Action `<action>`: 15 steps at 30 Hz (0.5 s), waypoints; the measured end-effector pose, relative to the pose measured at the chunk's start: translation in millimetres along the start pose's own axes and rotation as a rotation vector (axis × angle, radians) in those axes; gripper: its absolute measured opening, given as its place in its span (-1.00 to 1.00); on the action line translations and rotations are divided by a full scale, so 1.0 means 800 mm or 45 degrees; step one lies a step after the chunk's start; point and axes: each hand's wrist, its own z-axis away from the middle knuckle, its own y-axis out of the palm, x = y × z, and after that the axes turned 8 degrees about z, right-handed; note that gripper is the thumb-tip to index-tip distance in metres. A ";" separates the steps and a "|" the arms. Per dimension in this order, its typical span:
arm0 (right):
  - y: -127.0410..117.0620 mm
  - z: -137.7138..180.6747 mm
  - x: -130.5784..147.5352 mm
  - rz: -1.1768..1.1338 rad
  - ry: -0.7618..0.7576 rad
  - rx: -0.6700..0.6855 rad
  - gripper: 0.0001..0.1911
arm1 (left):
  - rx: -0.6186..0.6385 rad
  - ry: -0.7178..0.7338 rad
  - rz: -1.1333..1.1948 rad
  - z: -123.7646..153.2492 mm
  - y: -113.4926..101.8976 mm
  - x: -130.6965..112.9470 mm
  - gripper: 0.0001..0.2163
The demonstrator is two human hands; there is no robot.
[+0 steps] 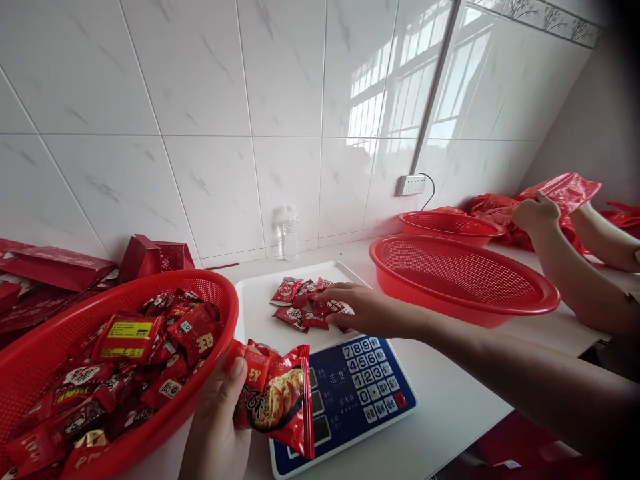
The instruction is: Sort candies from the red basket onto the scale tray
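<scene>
My left hand (223,417) is closed around red snack packets (277,393), the front one printed with a picture of biscuits. It is held in front of the digital scale (343,387), partly covering its display side. My right hand (367,310) reaches over the scale's white pan (255,327), fingers bent down onto a small pile of red snack packets (295,317). Its fingertips touch the pile; whether they grip a packet I cannot tell. Left of the scale stands a red plastic basket (227,293) full of mixed red snack packets (130,337).
Two red baskets (463,267) (450,223) stand right of the scale. Beyond them another person's hands (537,213) hold a red plastic bag (567,190). A clear bottle (291,233) stands by the tiled wall, below a power strip (413,185). Red boxes (155,257) lie behind the full basket.
</scene>
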 end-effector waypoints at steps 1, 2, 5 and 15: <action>0.004 0.000 0.000 0.017 -0.008 0.026 -0.48 | -0.005 -0.002 -0.014 0.000 -0.001 0.001 -0.45; 0.007 -0.001 0.001 0.035 -0.008 0.040 -0.43 | -0.013 -0.008 -0.023 0.000 -0.001 0.001 -0.44; 0.012 -0.005 0.007 0.082 0.025 0.024 -0.39 | -0.027 -0.031 -0.034 -0.001 0.000 0.002 -0.41; 0.011 -0.010 0.017 0.222 0.020 -0.087 -0.60 | -0.058 0.058 -0.020 0.014 0.021 -0.001 -0.57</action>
